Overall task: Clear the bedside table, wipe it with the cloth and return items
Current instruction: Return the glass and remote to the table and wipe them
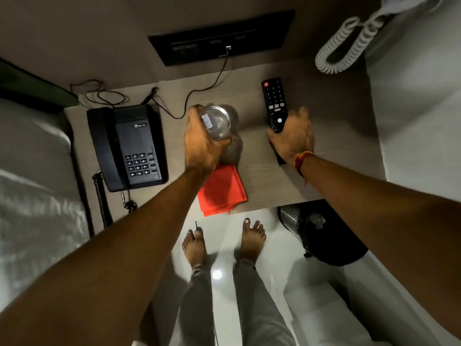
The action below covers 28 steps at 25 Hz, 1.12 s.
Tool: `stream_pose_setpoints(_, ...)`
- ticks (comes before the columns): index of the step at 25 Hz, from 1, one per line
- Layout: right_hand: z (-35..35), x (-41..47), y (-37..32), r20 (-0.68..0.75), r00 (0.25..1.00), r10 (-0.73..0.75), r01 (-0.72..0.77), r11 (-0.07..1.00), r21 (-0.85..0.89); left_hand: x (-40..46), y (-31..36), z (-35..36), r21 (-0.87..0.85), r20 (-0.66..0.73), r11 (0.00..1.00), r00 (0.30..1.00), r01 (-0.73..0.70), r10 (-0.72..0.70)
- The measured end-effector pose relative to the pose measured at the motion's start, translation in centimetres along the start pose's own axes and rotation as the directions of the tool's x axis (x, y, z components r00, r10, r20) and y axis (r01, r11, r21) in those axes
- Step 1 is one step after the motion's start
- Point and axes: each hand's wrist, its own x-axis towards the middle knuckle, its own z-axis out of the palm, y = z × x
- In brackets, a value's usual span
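Head view, looking down: the left hand [204,143] grips a round clear glass [216,122] above a pale wood-grain bedside table [336,136]. Right hand [291,137] holds a slim black remote [274,103]. Folded orange cloth [222,191] overhangs the front edge beside a black corded telephone [127,146].

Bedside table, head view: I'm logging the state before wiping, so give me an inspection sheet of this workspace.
Surface: pale wood-grain bedside table, partly covered.
Job's things: folded orange cloth overhanging the near edge; clear drinking glass; black TV remote; black corded desk telephone.
Clutter: nothing seen.
Hands: left hand grips the glass; right hand holds the remote's near end.
Cables: thin black wire from wall panel; black coiled cord.
Surroundings: white bedding, black mesh waste bin, white coiled cord.
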Motion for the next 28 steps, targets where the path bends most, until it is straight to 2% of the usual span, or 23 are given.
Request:
stream_pose_setpoints(7,0.5,-0.4,-0.8,-0.02,1.0,0.023,-0.025,0.997,-0.068,0.8,-0.7,-0.9,0.007,0.085,0.997,0.993,-0.077,0.076)
stream_pose_setpoints(9,0.4,-1.9,-1.3,-0.099,0.994,-0.039,0.023,0.986,-0.163,0.7,-1.3,-1.8,-0.003,0.14,0.999,0.989,-0.047,0.047)
stream_pose_setpoints(10,0.5,-3.0,-1.7,-0.111,0.987,-0.115,0.093,0.978,-0.185,0.4,-1.9,-2.3,0.012,0.134,1.0,0.991,-0.024,0.022)
stream_pose_setpoints(12,1.5,-5.3,-2.7,-0.037,0.961,-0.273,0.269,0.959,-0.089,-0.5,-3.9,-3.5,0.13,0.1,0.991,0.995,0.005,-0.018)
stream_pose_setpoints(14,3.0,-7.9,-3.4,0.097,0.938,-0.332,0.321,0.94,0.113,-2.3,-6.3,-4.4,0.256,0.163,0.967,0.985,0.015,-0.058)
stream_pose_setpoints(17,5.3,-11.4,-4.3,0.225,0.943,-0.246,0.167,0.932,0.322,-5.3,-9.0,-5.1,0.339,0.249,0.94,0.959,0.043,-0.134)
stream_pose_setpoints(21,6.3,-12.7,-4.6,0.283,0.959,0.003,-0.143,0.868,0.476,-6.9,-9.2,-4.4,0.111,0.301,0.933,0.883,0.343,-0.361)
stream_pose_setpoints(23,6.2,-12.6,-4.3,0.284,0.954,0.094,-0.232,0.831,0.506,-6.9,-8.2,-3.9,-0.016,0.28,0.907,0.872,0.422,-0.401)
stream_pose_setpoints(25,5.2,-13.0,-4.1,0.179,0.964,0.196,-0.261,0.824,0.503,-7.3,-6.2,-3.6,-0.105,0.279,0.932,0.91,0.346,-0.306)
stream_pose_setpoints(26,4.2,-13.2,-4.4,0.152,0.951,0.269,-0.307,0.772,0.557,-7.7,-4.8,-3.6,-0.115,0.275,0.963,0.94,0.243,-0.204)
stream_pose_setpoints(27,3.3,-13.2,-4.5,0.219,0.911,0.35,-0.403,0.638,0.656,-8.1,-3.3,-3.7,-0.103,0.272,0.989,0.959,0.104,-0.073)
stream_pose_setpoints(28,2.2,-12.9,-4.7,0.396,0.84,0.371,-0.532,0.417,0.737,-8.5,-2.0,-3.8,-0.078,0.28,0.996,0.957,-0.051,0.071)
